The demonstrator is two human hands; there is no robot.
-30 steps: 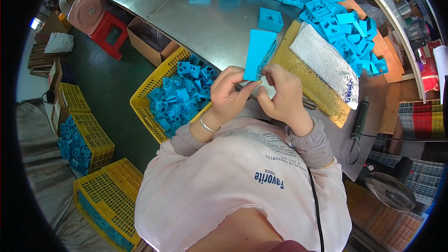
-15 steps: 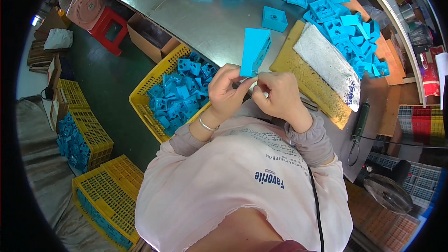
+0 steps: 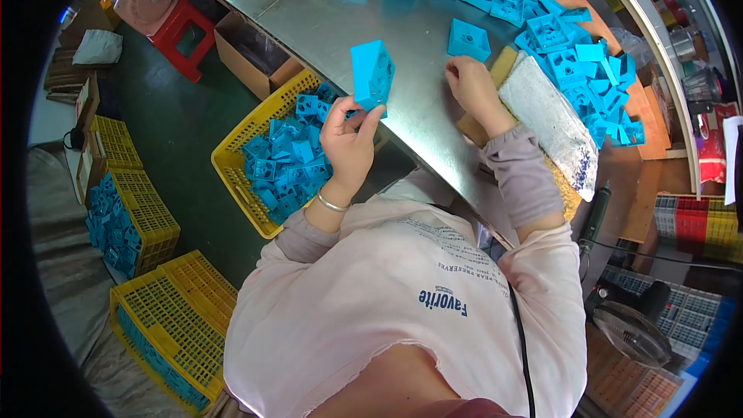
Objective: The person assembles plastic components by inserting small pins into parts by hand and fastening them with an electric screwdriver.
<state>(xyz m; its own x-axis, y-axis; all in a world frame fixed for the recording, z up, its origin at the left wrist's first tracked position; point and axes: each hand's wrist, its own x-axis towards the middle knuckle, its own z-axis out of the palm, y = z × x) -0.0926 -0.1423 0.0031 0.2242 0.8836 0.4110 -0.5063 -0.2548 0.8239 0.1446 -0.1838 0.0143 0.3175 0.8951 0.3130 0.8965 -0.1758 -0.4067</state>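
Obs: your R hand is now off the blue part and sits upper ctr-right of frame, just below a loose blue block, fingers curled, contents n/d. Your L hand alone pinches the part's lower end, upper ctr, shifted left twd the yellow basket; two-handed work on it appears paused or done.

Metal-topped workbench: bears a heap of blue plastic housings, one separate blue housing, a yellow pad.
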